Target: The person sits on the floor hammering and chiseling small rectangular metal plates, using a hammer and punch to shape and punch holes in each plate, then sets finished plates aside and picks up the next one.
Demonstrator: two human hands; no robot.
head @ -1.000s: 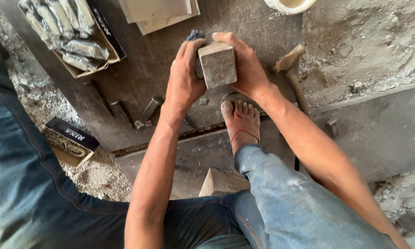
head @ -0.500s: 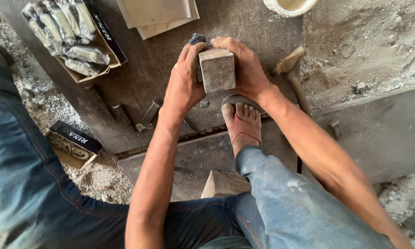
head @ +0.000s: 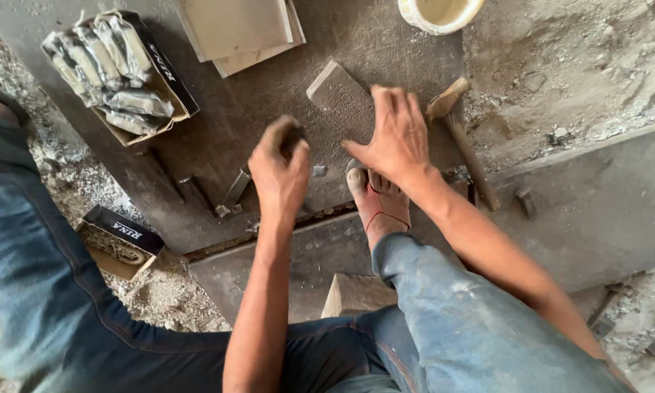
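Block (head: 340,94): grey, flat, dusty, lying on dark surface (head: 218,138).
Right hand (head: 397,138): grip released, fingers spread on block.
Left hand (head: 280,171): grip clenched, contents unclear.

stone slab (head: 340,94) | grey, flat, rough-faced, roughly rectangular | lies flat on the dark work surface, turned at an angle | near edge under the right hand's (head: 393,138) spread fingers
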